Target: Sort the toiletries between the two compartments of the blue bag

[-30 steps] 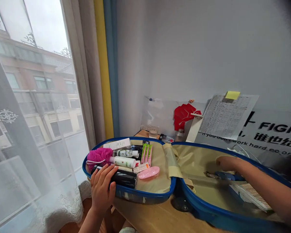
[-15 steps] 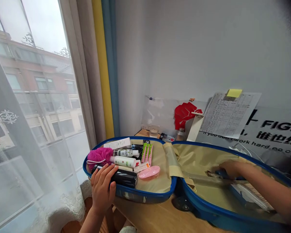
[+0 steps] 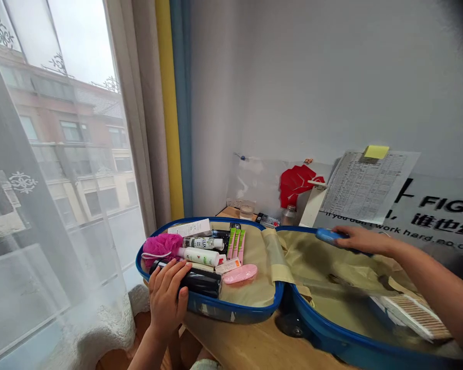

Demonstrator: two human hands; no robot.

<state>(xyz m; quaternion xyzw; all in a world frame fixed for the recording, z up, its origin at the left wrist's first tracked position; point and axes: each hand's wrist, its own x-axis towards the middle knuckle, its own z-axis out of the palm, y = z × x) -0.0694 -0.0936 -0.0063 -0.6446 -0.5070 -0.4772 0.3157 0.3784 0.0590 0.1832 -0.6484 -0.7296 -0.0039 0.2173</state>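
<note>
My left hand (image 3: 167,293) lies over the near-left rim of the open suitcase (image 3: 231,314), its fingers on a black cylindrical bottle (image 3: 202,281). Around that bottle are a magenta bath puff (image 3: 162,246), a white bottle (image 3: 200,256), a clear bottle (image 3: 202,242), a white box (image 3: 189,227), green-and-pink tubes (image 3: 236,244) and a pink oval item (image 3: 240,274). Over the right half, near its back rim, my right hand (image 3: 357,239) is closed around a blue rounded object (image 3: 330,236); its kind is unclear. Below the right forearm lies a white, brown-striped item (image 3: 419,316).
The suitcase lies on a wooden table (image 3: 231,347). Behind it stand a glass jar (image 3: 246,211), a dark box (image 3: 268,220) and a small bottle (image 3: 288,215). Papers (image 3: 370,185) hang by the wall. A curtained window (image 3: 77,154) is on the left.
My right hand has lifted the blue object from inside the right half to its back rim. The left hand stays on the black bottle. The view has shifted slightly.
</note>
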